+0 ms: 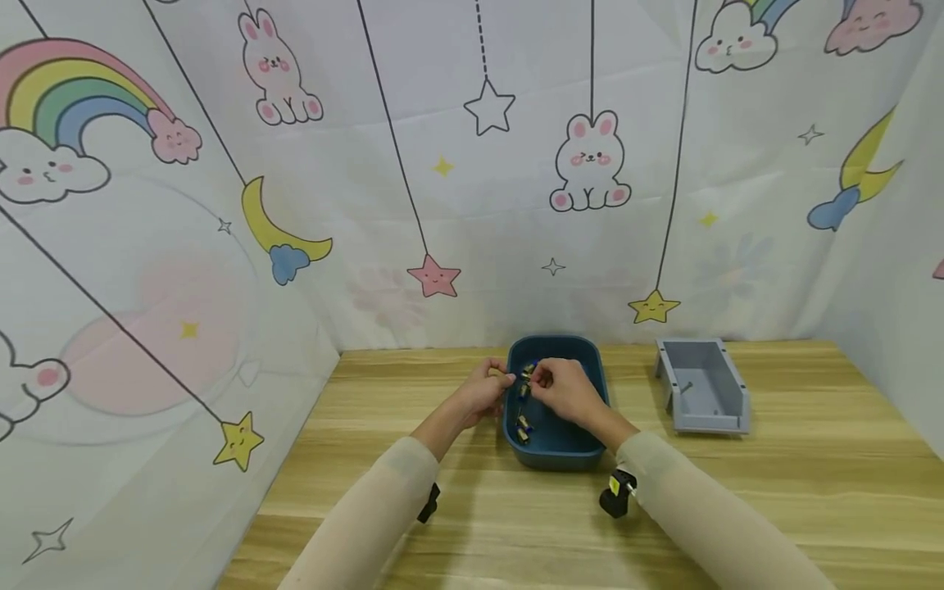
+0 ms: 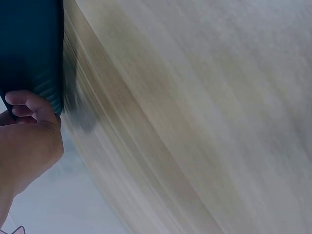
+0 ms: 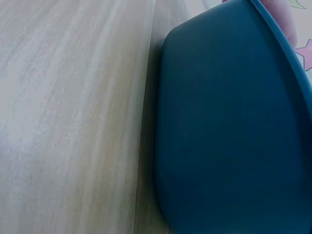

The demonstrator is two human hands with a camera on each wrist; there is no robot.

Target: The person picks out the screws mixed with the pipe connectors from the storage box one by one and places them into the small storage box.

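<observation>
A dark blue bin (image 1: 556, 460) stands on the wooden table with several small gold-and-blue metal parts (image 1: 524, 424) along its left side. My left hand (image 1: 483, 392) grips the bin's left rim. In the left wrist view its thumb (image 2: 31, 101) lies over the rim and other fingers curl beneath. Over the middle of the bin is my right hand (image 1: 568, 389), fingers bent and tips together, pinching at one of the small parts near the left wall. The right wrist view shows mostly the bin's outer wall (image 3: 224, 126); the right fingertips are hidden there.
A grey open-fronted bin (image 1: 711, 424) stands to the right on the table (image 1: 804, 459), with a small screw-like piece (image 1: 687, 387) inside. Behind the table hangs a white cloth (image 1: 509, 213) printed with rabbits and stars. Both forearms wear small black wrist devices (image 1: 616, 496).
</observation>
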